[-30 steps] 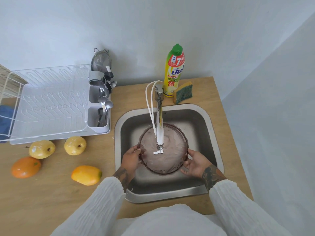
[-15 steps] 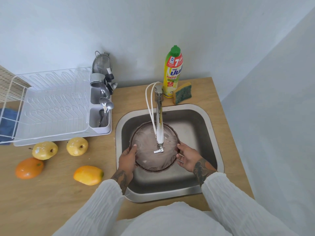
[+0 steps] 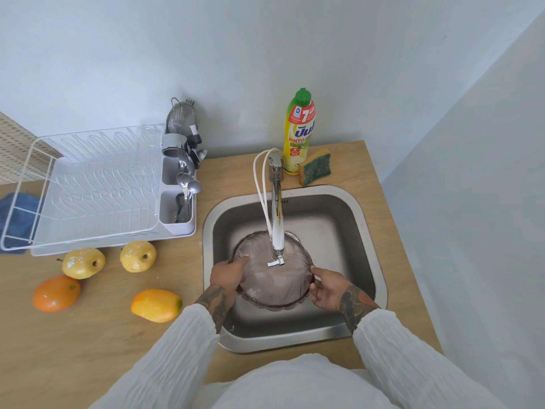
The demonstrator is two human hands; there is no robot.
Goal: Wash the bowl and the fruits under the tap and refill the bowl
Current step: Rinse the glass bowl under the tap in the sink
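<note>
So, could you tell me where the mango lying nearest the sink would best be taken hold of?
Probably across its narrow middle, from above. The mango lies flat on the counter, long axis running left to right, apart from the other fruits, so fingers could close over its front and back flanks unhindered.

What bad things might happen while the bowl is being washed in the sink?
1. The bowl looks like glass and is held only at its rim by the left hand and right hand; if wet, it might slip and hit the sink.
2. The tap hangs right over the bowl, so lifting it could knock the spout.
3. The yellow apple and the other round fruits lie loose on the counter and might roll.
</note>
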